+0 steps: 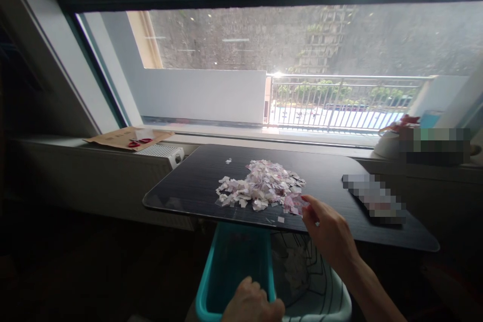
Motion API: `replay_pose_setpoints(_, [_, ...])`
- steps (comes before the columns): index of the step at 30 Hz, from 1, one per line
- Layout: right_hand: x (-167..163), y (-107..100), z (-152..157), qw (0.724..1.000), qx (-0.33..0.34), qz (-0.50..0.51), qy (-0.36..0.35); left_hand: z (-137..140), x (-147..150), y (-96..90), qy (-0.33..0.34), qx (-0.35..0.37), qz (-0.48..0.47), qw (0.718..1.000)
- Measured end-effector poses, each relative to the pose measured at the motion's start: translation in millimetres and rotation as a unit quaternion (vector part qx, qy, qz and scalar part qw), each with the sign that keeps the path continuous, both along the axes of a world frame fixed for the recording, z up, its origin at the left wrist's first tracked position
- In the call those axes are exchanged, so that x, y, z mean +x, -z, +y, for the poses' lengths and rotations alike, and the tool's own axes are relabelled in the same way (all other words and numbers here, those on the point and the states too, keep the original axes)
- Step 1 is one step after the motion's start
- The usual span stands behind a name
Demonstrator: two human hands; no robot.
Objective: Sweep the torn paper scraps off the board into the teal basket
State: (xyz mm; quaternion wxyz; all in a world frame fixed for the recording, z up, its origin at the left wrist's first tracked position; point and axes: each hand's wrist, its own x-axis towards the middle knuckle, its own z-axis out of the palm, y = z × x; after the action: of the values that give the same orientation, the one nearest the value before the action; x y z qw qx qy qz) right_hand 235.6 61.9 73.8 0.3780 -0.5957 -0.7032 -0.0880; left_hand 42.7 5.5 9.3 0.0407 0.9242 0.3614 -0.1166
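My right hand [330, 229] reaches over the front edge of the dark table [181, 181]. Its thumb and forefinger are pinched at a thin pinkish piece of paper or film [293, 204], at the near right side of a heap of small paper scraps [264, 181]. Below the table edge, my left hand [252, 303] is closed in a fist at the rim of a teal bin [211, 266]; its fingertips are hidden. Right of that bin stands a pale basket [337, 292] with dark stripes and some pale scraps inside.
A blurred flat object [373, 198] lies on the table's right side. Red-handled scissors [139, 142] rest on brown paper [109, 137] by the left sill. A radiator [162, 153] is beside the table. The window and sill are behind it.
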Motion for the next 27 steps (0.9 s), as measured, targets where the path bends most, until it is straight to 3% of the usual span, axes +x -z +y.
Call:
replay_pose_setpoints(4, [1.0,0.7,-3.5,0.999,-0.020,0.008,-0.032,-1.0,1.1,-1.5,-0.006,-0.007,-0.012,1.000])
replay_pose_setpoints(10, [5.3,0.5,-12.1,0.999,-0.034,0.015,-0.005,-0.7,-0.5,-3.2,-0.010,-0.019,-0.011,1.000])
replay_pose_setpoints(13, [-1.9,1.9,-9.6,0.998,-0.052,0.018,-0.026,-0.6,-0.2,-4.0,-0.011,-0.023,-0.009,1.000])
replay_pose_setpoints(21, [-12.0,0.8,14.0,0.999,0.003,-0.003,-0.032,-0.5,-0.4,-3.0,-0.016,-0.013,0.006,1.000])
replay_pose_setpoints(27, [-12.8,0.4,10.9,0.998,-0.011,0.007,-0.066,0.1,-0.9,6.5,-0.012,0.009,0.003,1.000])
